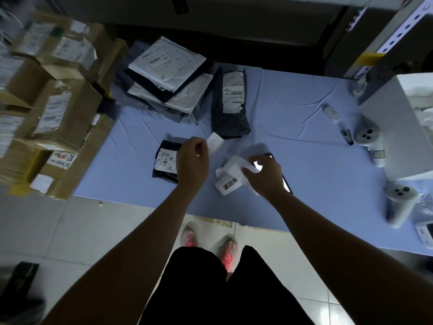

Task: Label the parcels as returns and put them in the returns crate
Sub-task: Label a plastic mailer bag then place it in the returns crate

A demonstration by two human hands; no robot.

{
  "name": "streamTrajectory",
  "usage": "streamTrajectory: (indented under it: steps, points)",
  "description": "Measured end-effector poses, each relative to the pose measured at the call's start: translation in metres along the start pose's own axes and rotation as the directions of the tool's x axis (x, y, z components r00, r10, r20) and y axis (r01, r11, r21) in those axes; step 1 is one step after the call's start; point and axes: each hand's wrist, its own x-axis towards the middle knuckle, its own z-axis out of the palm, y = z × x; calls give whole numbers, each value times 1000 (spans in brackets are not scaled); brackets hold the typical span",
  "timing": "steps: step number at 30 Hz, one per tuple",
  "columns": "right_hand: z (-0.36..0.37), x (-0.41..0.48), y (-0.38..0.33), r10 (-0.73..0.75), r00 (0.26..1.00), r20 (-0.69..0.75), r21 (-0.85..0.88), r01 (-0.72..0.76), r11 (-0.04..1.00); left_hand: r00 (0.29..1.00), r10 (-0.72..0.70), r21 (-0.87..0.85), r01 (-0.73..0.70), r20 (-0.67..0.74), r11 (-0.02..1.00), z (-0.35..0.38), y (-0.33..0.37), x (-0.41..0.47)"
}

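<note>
Head view: left hand [193,163] pinches a white label [215,141], parcel [165,160] at its nine o'clock; right hand [264,177], fingers curled, grips label roll [228,181] printed 退回件.

The blue cloth [293,127] is looking soft, matt and wrinkly. The far black parcel [230,123] is looking like thin, crinkly plastic. The label roll [228,182] and label strip [215,142] are showing smooth white paper. The left boxes [61,109] are showing dull brown cardboard.
</note>
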Motion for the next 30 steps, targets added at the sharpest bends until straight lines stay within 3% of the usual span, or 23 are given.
streamTrajectory:
  steps: [2,4,8,11,15,16,18,20,21,23,25,27,30]
  points:
    - [4,-2,-11,-29,999,-38,69,31,997,996,77,56,-74,-53,996,-3,0,0]
    - [7,-2,-30,-1,998,63,232,-14,973,978,204,147,-195,-50,970,-7,0,-1]
    - [7,0,-67,100,954,284,681,-274,679,867,494,309,-488,65,816,-17,-4,-7]
    - [14,2,-78,116,954,275,728,-286,624,777,618,332,-619,123,712,-28,-14,-9]
    - [26,3,-86,151,960,237,698,-276,661,712,691,370,-681,129,632,-43,-31,-10]
    - [30,2,-88,157,962,222,679,-269,683,741,660,374,-651,123,661,-47,-36,-10]
    - [38,3,-92,166,967,192,652,-252,715,869,472,309,-494,149,813,-56,-45,-9]
    - [46,4,-97,166,971,171,646,-238,725,967,164,142,-193,196,971,-62,-49,-7]
    - [50,4,-100,170,972,163,644,-236,728,978,0,10,-2,209,1000,-64,-47,-6]
    - [59,5,-105,192,970,150,653,-243,718,909,-316,-268,387,272,882,-66,-41,6]
    - [67,4,-110,202,967,153,691,-251,678,803,-471,-410,593,365,694,-68,-40,21]
    - [76,4,-114,183,973,142,678,-230,698,773,-476,-420,630,420,653,-72,-48,33]
    - [87,6,-116,197,974,115,607,-226,762,801,-449,-331,580,396,744,-75,-62,48]
